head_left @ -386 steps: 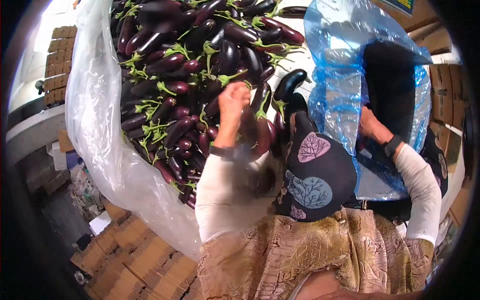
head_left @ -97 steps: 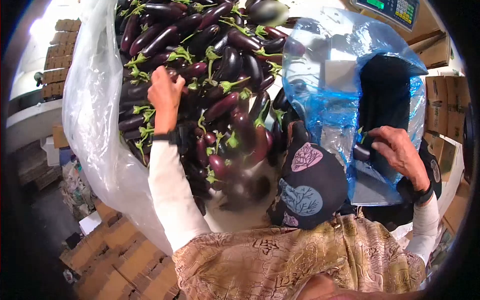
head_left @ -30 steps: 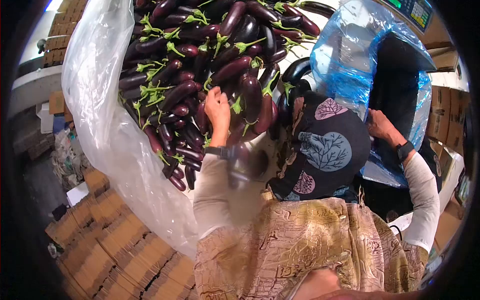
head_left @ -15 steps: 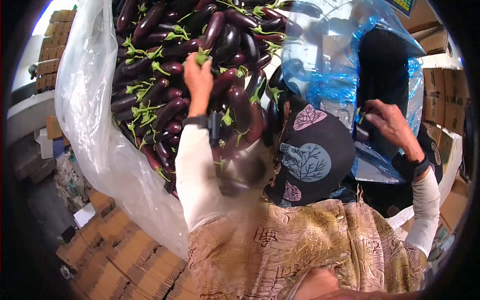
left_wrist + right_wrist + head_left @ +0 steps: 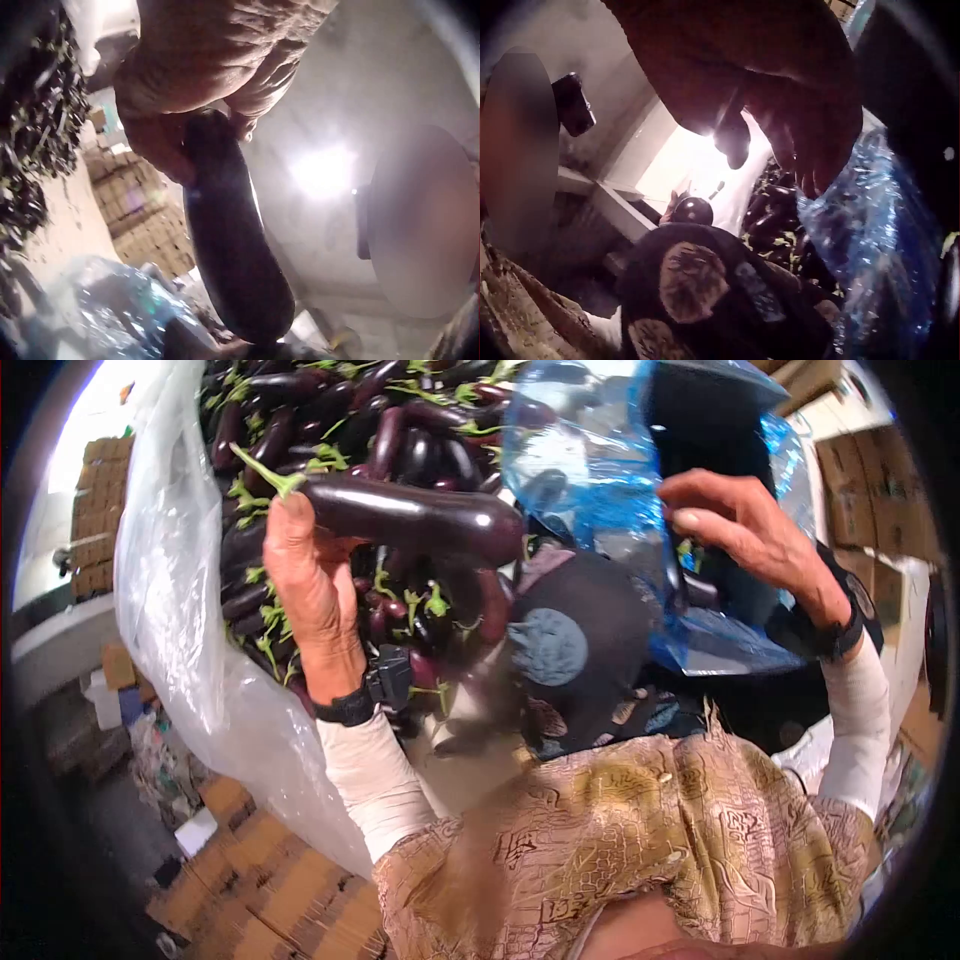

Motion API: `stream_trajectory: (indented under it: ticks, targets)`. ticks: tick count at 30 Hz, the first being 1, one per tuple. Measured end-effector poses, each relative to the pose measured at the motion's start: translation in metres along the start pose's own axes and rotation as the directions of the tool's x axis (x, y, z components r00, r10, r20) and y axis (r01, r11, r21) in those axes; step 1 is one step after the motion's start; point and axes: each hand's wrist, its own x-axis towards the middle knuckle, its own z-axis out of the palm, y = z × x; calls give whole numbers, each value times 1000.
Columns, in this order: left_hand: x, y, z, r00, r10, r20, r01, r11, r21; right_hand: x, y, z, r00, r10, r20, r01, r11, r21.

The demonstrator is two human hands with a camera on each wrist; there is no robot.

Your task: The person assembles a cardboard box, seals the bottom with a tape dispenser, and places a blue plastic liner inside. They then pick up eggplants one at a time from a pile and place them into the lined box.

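In the head view my left hand [image 5: 318, 585] grips a long, glossy dark-purple eggplant [image 5: 420, 515] by its green-stemmed end. The eggplant lies level above the pile of eggplants [image 5: 275, 435], its blunt end pointing toward the box on the right. From the left wrist view, thumb and fingers close around the top of this eggplant [image 5: 236, 247]. My right hand [image 5: 750, 530] hovers over the blue-plastic-lined box [image 5: 715, 420], fingers loosely extended and holding nothing. Below it an eggplant [image 5: 700, 592] shows inside the liner. The right wrist view shows that hand [image 5: 780, 90] beside the blue plastic [image 5: 877, 225].
Clear plastic sheeting [image 5: 165, 580] edges the pile on the left. A dark cushion-like thing with tree prints [image 5: 590, 650] sits between pile and box. Flattened cardboard [image 5: 280, 870] lies at the lower left, and stacked cartons [image 5: 870, 490] stand at the right.
My left hand has picked an eggplant out of the pile and raised it toward the camera. The right hand has come up out of the box, and the head view has shifted.
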Motion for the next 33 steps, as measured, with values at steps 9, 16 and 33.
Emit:
stream_trajectory:
  ticks: [9,16,33]
  targets:
    - [-1,25,185,853,-150,500,-87,903,420,-27,-97,-15,998,-30,-52,47,930,363]
    - [4,14,146,723,-355,592,98,902,421,-95,1,-25,925,381,-9,-349,857,379]
    - [-91,-174,-74,719,-673,-171,692,716,93,-1,186,39,637,761,122,-770,619,156]
